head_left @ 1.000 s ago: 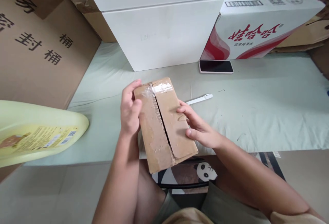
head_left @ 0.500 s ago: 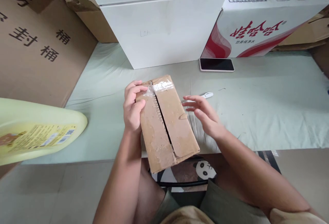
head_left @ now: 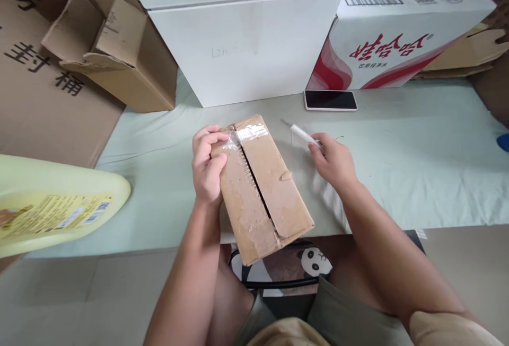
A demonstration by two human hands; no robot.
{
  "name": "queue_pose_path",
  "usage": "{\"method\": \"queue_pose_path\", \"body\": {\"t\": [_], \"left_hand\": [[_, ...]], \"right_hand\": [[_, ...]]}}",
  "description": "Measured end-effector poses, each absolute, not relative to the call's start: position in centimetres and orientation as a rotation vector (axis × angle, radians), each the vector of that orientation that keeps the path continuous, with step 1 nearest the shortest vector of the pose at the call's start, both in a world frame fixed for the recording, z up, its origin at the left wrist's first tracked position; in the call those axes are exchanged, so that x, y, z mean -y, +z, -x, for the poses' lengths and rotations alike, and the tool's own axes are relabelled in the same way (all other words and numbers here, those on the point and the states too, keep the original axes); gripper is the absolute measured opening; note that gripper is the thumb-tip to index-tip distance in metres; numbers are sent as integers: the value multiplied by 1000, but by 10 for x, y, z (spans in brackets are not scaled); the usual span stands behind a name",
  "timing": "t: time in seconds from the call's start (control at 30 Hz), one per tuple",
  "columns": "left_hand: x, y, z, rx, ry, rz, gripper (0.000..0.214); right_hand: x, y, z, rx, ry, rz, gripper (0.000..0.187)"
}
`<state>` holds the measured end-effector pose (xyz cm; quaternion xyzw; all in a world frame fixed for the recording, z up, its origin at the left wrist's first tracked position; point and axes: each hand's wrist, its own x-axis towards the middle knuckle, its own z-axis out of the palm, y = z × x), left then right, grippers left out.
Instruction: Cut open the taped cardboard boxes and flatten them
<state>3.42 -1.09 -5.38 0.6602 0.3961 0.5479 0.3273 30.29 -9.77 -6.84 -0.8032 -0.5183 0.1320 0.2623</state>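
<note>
My left hand (head_left: 209, 163) grips the upper left side of a small brown cardboard box (head_left: 274, 182), its fingers lying over the taped end. The box is tilted, with a narrow dark gap between its flaps and shiny clear tape (head_left: 253, 131) across the far end. In my right hand (head_left: 334, 160), closed around the handle, is a slim white utility knife (head_left: 303, 134). Its thin grey tip points up and left, apart from the box.
Behind stand large white cartons (head_left: 254, 49) and a red-and-white water carton (head_left: 369, 44), with a phone (head_left: 331, 100) before it. An opened brown carton (head_left: 119, 54) is at the back left. A pale yellow jug (head_left: 59, 166) sits left on the green cloth (head_left: 405, 166).
My right hand has picked the white utility knife up from the cloth and moved slightly right and away. My left hand still holds the box, which has barely shifted.
</note>
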Motion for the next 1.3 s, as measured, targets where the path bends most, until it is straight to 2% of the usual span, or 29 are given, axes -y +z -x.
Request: {"method": "queue_pose_path", "body": {"t": [0.17,0.4,0.67,0.93,1.3], "left_hand": [[19,-59,-41,-1034,1442,-1817,27],[26,-70,-52,-891,1427,-1973,37],[27,-70,-52,-920,1398,-1989,28],[27,-68,-51,-932,1376,-2012,28],[29,-62,-50,-952,1334,-1951,26]], "right_hand": [[115,-13,-281,1276,551,1681,31],[146,48,-239,1739,563,1414,32],[151,43,-227,2022,377,1494,28],[152,38,-227,1969,403,1516,40],[149,38,-229,2031,477,1565,45]]}}
